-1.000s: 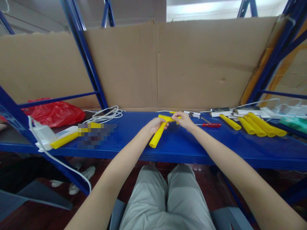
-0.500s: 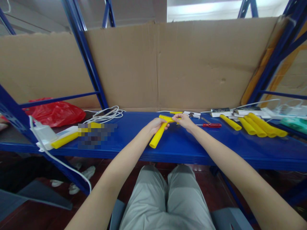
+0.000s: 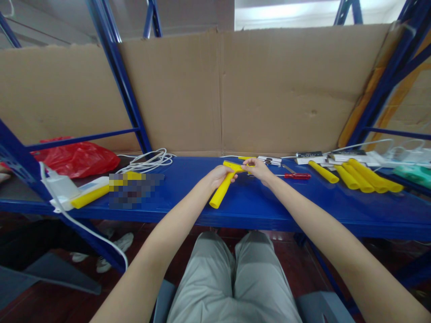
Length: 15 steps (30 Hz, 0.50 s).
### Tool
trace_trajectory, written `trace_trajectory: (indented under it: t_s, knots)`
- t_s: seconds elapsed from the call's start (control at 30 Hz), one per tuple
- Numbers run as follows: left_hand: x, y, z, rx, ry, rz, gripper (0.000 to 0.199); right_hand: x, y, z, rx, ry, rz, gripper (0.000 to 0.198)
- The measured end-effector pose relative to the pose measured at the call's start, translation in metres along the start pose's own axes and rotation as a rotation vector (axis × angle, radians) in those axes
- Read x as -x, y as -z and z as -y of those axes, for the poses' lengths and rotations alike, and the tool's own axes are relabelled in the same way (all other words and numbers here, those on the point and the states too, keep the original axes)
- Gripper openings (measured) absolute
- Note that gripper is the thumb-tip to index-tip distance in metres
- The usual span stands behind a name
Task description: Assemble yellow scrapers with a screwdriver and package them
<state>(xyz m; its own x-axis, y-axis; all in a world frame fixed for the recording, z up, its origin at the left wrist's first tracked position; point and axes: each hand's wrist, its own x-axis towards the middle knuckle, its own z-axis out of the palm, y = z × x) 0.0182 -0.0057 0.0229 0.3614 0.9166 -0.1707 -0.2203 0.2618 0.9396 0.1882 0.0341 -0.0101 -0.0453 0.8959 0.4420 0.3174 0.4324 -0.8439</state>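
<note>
the left hand [image 3: 220,175] was wrapped around the yellow tool [image 3: 220,193] high up, where its handle met the crosspiece, with fingers curled round it and little gap left. the right hand [image 3: 257,169] had thumb and fingers drawn together on the crosspiece's right end; whether some small part also lay between them could not be told. the tool was held over the middle of the blue table [image 3: 182,197], handle slanting toward the person's lap; whether its lower end touched the surface was unclear.

by its look it was moulded plastic, so it was probably light and stiff, unlikely to bend or break under a firm squeeze. the smooth, rounded handle might have turned in a loose palm, which made the neck, just below the crosspiece, the steadiest place to grasp. the crosspiece was slimmer and better suited to a fingertip pinch at its end, with fingers kept off its far edge in case that was sharp.

just beyond the right hand lay a red-handled screwdriver [image 3: 297,176], and farther right, several yellow tubes [image 3: 363,177].
</note>
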Motion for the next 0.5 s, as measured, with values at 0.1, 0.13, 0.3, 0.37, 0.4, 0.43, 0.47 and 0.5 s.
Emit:
trace_trajectory:
  t_s: [0.1, 0.13, 0.3, 0.37, 0.4, 0.43, 0.47, 0.5]
  knots:
    - [0.000, 0.000, 0.000, -0.017, -0.002, -0.011, 0.036, 0.001, 0.000, 0.001, -0.032, -0.050, -0.019, 0.022]
    - [0.001, -0.001, 0.001, -0.023, -0.008, -0.015, 0.035, 0.001, 0.000, 0.001, -0.041, -0.059, -0.017, 0.022]
    - [0.005, -0.004, 0.000, -0.042, -0.047, -0.039, 0.022, 0.005, 0.000, 0.007, -0.110, -0.084, 0.012, 0.022]
    - [0.006, -0.006, 0.000, -0.052, -0.048, -0.056, 0.018, 0.006, 0.000, 0.009, -0.154, -0.130, 0.049, 0.022]
    - [0.006, -0.006, -0.001, -0.061, -0.043, -0.064, 0.017, 0.006, 0.000, 0.010, -0.176, -0.154, 0.066, 0.021]
    - [0.007, -0.007, -0.001, -0.069, -0.036, -0.070, 0.017, 0.006, 0.000, 0.010, -0.198, -0.172, 0.080, 0.021]
    - [0.007, -0.007, -0.002, -0.075, -0.030, -0.072, 0.017, 0.007, 0.000, 0.011, -0.220, -0.185, 0.089, 0.021]
    - [0.007, -0.007, -0.002, -0.079, -0.025, -0.071, 0.017, 0.007, 0.000, 0.012, -0.241, -0.192, 0.095, 0.021]
